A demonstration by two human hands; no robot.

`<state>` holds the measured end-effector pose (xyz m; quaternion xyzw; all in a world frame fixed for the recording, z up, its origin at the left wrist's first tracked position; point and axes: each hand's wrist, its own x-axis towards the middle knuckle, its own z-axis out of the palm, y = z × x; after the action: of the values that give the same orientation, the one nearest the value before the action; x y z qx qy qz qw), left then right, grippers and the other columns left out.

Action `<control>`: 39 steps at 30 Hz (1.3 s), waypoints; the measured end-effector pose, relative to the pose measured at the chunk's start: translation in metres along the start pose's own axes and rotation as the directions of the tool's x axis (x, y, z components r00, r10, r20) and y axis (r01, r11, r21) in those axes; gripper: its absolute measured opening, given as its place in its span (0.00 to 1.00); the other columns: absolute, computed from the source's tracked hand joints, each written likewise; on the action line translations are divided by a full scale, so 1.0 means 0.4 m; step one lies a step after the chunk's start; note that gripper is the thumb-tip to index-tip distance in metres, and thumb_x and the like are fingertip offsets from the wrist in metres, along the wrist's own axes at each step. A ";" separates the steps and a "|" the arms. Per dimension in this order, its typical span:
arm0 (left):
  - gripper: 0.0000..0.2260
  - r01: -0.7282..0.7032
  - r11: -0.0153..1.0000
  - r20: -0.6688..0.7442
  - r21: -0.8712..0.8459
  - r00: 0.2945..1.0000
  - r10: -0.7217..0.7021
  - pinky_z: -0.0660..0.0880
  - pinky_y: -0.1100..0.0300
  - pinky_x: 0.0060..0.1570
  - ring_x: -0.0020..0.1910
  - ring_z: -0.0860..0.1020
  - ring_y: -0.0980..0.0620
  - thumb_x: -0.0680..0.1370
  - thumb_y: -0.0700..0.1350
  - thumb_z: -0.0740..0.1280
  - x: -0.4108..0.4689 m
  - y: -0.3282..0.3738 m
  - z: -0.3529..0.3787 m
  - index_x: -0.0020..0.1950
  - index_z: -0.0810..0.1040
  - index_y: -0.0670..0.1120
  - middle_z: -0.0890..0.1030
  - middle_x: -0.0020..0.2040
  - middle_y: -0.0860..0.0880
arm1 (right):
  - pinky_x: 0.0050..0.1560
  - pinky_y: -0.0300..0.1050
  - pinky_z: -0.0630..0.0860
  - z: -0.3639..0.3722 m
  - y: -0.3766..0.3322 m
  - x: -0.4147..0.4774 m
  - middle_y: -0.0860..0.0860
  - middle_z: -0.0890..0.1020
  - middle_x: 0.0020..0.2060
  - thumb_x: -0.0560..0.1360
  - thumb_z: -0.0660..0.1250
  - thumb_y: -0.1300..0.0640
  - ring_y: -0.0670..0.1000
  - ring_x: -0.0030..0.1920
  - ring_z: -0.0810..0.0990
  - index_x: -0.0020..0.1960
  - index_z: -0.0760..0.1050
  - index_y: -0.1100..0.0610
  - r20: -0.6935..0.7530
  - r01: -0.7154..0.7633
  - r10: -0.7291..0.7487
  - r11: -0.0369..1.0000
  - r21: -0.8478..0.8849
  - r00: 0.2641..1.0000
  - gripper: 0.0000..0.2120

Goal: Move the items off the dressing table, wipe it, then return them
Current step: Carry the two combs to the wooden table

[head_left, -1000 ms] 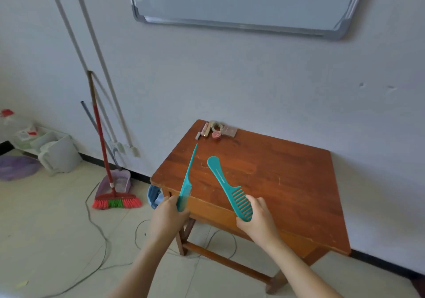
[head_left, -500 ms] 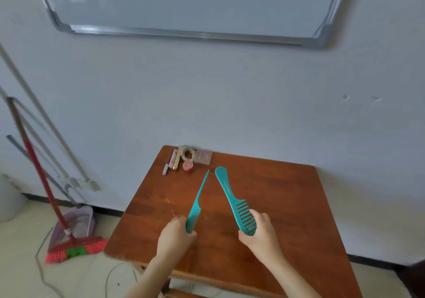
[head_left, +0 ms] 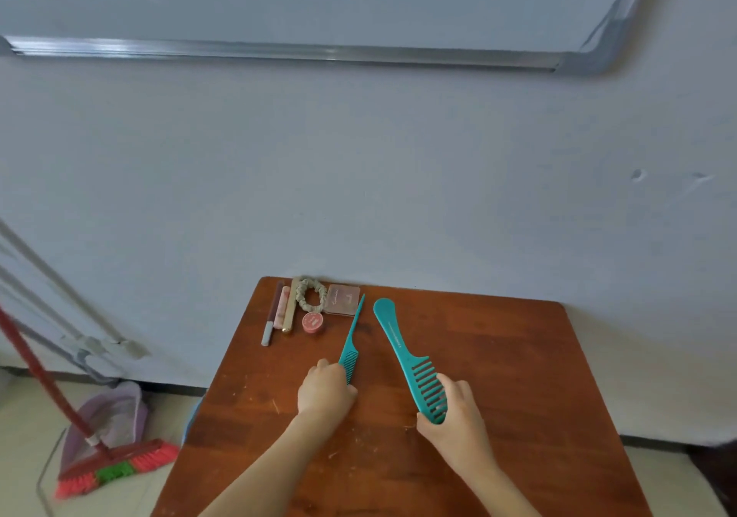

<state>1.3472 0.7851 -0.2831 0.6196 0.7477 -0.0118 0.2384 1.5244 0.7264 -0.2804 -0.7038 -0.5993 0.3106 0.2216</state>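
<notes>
The wooden dressing table (head_left: 518,377) stands against the wall. My left hand (head_left: 325,391) grips the toothed end of a teal tail comb (head_left: 353,337), whose thin tip points toward the back of the table. My right hand (head_left: 454,420) holds the toothed end of a teal wide-tooth comb (head_left: 402,353), handle pointing away. Both combs are low over the tabletop; contact cannot be told. At the back left corner lie a grey scrunchie (head_left: 311,295), a pink square compact (head_left: 342,299), a small round red pot (head_left: 312,322) and slim tubes (head_left: 279,313).
A whiteboard (head_left: 319,1) hangs on the wall above. Left of the table a red broom (head_left: 115,464) leans with a purple dustpan (head_left: 107,417) behind it. Pipes (head_left: 52,309) run down the wall at left.
The view has moved closer over the table. Both hands carried the combs forward and down, toward the small items at the back left corner.
</notes>
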 end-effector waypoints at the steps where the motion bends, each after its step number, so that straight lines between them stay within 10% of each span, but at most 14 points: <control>1: 0.19 -0.006 1.000 0.001 0.012 1.000 0.006 0.77 0.61 0.50 0.54 0.75 0.51 0.77 0.48 0.64 0.012 0.003 -0.004 0.66 0.70 0.44 0.74 0.59 0.46 | 0.38 0.23 0.68 0.004 -0.003 0.005 0.46 0.67 0.52 0.71 0.69 0.54 0.42 0.52 0.72 0.68 0.61 0.54 -0.015 -0.014 0.014 1.000 -0.002 1.000 0.29; 14: 0.21 -0.162 0.975 -0.025 0.155 0.986 0.167 0.75 0.62 0.47 0.57 0.72 0.52 0.78 0.58 0.57 0.056 -0.039 -0.035 0.64 0.72 0.46 0.73 0.59 0.49 | 0.54 0.33 0.70 0.095 -0.116 0.060 0.49 0.68 0.54 0.71 0.69 0.54 0.47 0.57 0.74 0.68 0.63 0.58 -0.156 -0.168 0.172 0.985 0.039 0.973 0.29; 26: 0.25 -0.257 0.935 -0.009 0.244 0.964 0.267 0.48 0.51 0.73 0.76 0.47 0.48 0.80 0.58 0.49 0.025 -0.321 -0.056 0.75 0.51 0.54 0.51 0.77 0.51 | 0.46 0.37 0.70 0.230 -0.243 0.124 0.54 0.72 0.56 0.75 0.63 0.47 0.52 0.58 0.72 0.59 0.67 0.60 -0.234 -0.301 0.257 0.937 -0.178 0.938 0.20; 39: 0.24 -0.357 0.912 0.070 0.203 0.934 0.350 0.56 0.50 0.71 0.74 0.54 0.46 0.79 0.57 0.52 0.038 -0.324 -0.102 0.73 0.57 0.51 0.57 0.75 0.48 | 0.61 0.40 0.68 0.206 -0.218 0.023 0.53 0.65 0.65 0.77 0.58 0.45 0.51 0.65 0.65 0.73 0.51 0.55 -0.264 -0.253 0.160 0.896 -0.366 0.951 0.30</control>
<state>1.2107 0.7818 -0.2885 0.7662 0.6139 -0.0582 0.1810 1.4059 0.7466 -0.2810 -0.8247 -0.5415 0.1226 0.1076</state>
